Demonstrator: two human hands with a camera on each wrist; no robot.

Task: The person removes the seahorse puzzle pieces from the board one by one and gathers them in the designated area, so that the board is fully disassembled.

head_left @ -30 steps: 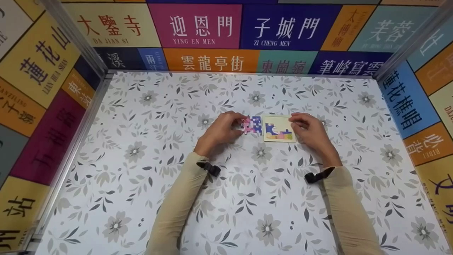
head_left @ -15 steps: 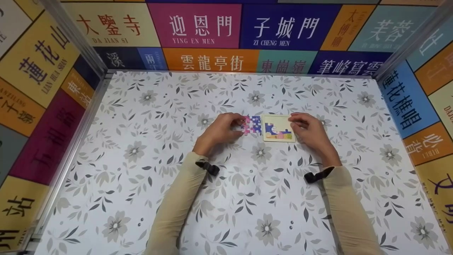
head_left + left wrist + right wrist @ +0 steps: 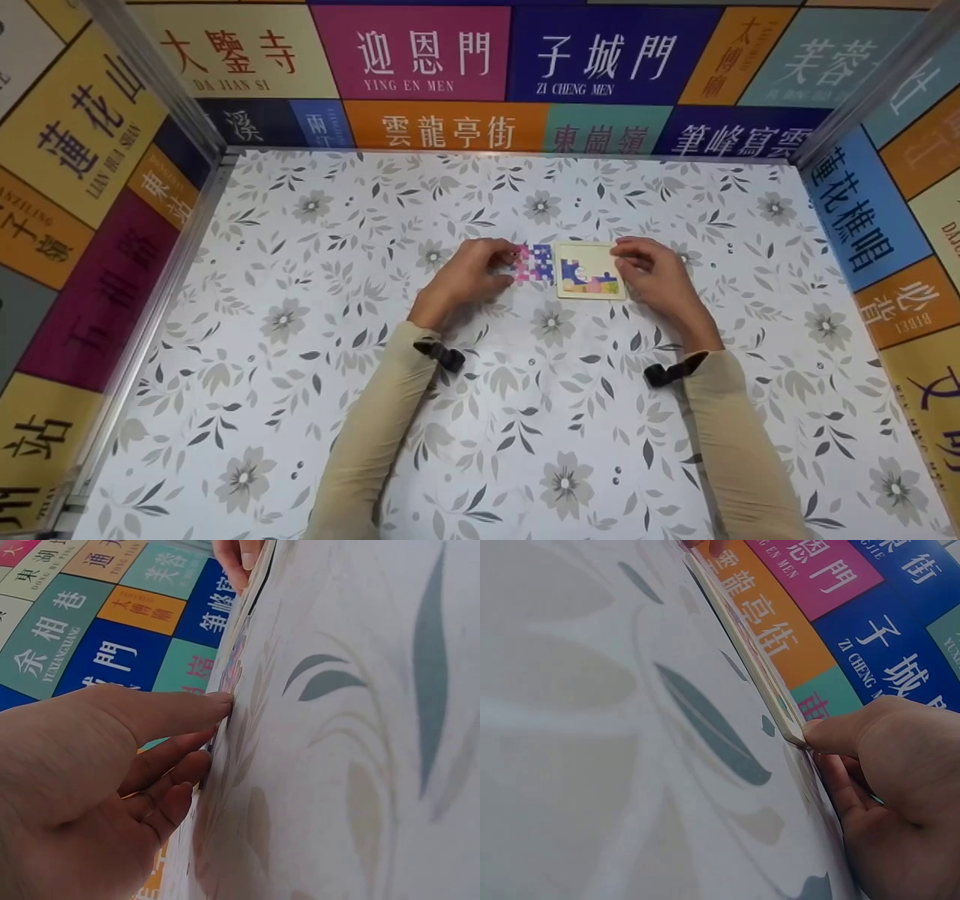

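Change over the last second is slight: both hands keep nearly the same position, and the whole head view has drifted by a trace.

Left side: the bare left hand (image 3: 469, 274), above a black wrist strap (image 3: 441, 354) on a tan sleeve, brackets the left edge of the pieces. Thumb and fingers are bent and stand apart at the tips. In the left wrist view the thumb tip meets the edge of the pieces; whether the hand pinches them or merely touches them cannot be told.

Left of centre: a pink-and-purple cluster of flat interlocking jigsaw pieces (image 3: 541, 255) lies on the white counter with grey floral print (image 3: 540, 420), outside the tray. Any small movement of single pieces cannot be confirmed at this scale.

Centre: a shallow, pale cream, nearly square puzzle tray (image 3: 600, 260) lies flat just to the right of the cluster; contact between the two cannot be told. Purple, orange, pink and green seated pieces (image 3: 591, 286) occupy its lower part and left side. The upper right is bare, as it was one second ago.

Right side: the bare right hand (image 3: 656, 270) is clamped on the tray's right edge, thumb above and fingers below.

Implication: the fill has not advanced in this interval. Work appears to be at the arranging stage, with the tray steadied and the loose pieces awaiting placement.
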